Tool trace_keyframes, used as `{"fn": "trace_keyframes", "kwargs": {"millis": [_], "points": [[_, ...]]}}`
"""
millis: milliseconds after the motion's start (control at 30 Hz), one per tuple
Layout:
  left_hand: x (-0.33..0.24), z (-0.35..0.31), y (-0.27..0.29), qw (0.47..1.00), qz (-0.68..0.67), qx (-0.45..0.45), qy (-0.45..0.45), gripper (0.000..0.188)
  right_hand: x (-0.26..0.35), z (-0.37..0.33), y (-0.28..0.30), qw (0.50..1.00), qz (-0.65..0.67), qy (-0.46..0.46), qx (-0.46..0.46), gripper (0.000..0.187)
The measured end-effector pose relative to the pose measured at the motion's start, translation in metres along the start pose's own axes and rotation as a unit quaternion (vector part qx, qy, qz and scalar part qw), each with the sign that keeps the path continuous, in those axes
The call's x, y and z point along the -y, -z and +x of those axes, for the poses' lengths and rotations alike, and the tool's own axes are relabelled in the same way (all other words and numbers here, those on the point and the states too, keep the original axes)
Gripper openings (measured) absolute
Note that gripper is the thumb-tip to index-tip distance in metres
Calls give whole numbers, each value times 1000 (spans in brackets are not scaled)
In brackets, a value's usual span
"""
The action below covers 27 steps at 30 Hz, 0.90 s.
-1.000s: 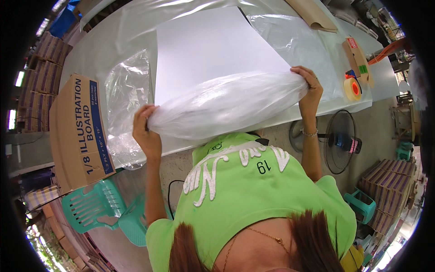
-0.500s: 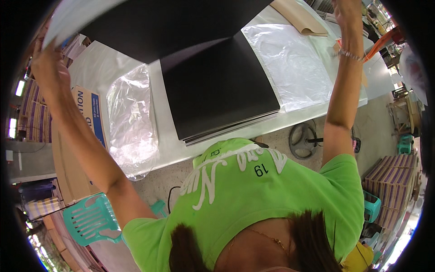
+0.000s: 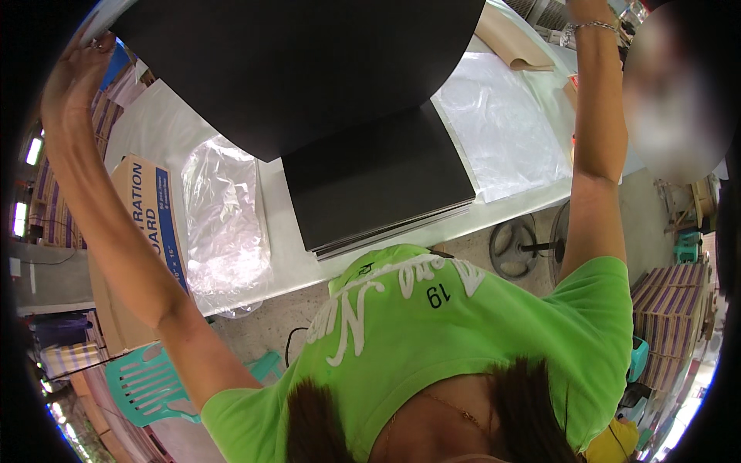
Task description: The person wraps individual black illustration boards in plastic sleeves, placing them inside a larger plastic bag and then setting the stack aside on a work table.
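A large black board sheet (image 3: 309, 69) is raised and bowed above a stack of black boards (image 3: 378, 185) on the table. My left hand (image 3: 81, 69) is closed on the sheet's far left corner, where a strip of pale surface shows. My right arm reaches up to the far right; only part of my right hand (image 3: 588, 11) shows below the wrist bracelet, and its fingers lie beyond the picture's top edge. Left of the stack lies a clear plastic sleeve (image 3: 224, 224), and to its right a second clear plastic sleeve (image 3: 505, 131).
A pale cover lies over the table (image 3: 289, 278). A printed cardboard box (image 3: 147, 224) stands at its left, and brown paper (image 3: 513, 42) curls at the far right. Around it are a teal plastic chair (image 3: 150, 382), a grey wheel-like base (image 3: 515, 247) and striped stacks (image 3: 671, 316).
The raised sheet has come nearer and bows more, covering more of the stack's far part. Both arms have spread slightly outward. A blurred shape has appeared at the upper right.
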<state>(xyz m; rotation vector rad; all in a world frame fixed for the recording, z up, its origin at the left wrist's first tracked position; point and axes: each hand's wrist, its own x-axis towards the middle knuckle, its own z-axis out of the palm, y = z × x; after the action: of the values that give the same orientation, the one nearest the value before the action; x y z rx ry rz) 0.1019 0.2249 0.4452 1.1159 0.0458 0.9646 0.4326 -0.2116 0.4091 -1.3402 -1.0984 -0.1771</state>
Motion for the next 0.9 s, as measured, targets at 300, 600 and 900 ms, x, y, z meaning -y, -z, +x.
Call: {"fn": "trace_keyframes", "kwargs": {"millis": [300, 600, 900], "points": [[-2, -14, -36, 994, 98, -6, 38, 42, -33, 27, -5, 939, 311, -131, 71, 21], [-18, -28, 21, 967, 16, 169, 190, 42, -49, 49, 9, 869, 437, -195, 122, 20], [-3, -33, 5, 965, 20, 107, 239, 10, -78, 56, 21, 831, 483, -231, 154, 19]]}}
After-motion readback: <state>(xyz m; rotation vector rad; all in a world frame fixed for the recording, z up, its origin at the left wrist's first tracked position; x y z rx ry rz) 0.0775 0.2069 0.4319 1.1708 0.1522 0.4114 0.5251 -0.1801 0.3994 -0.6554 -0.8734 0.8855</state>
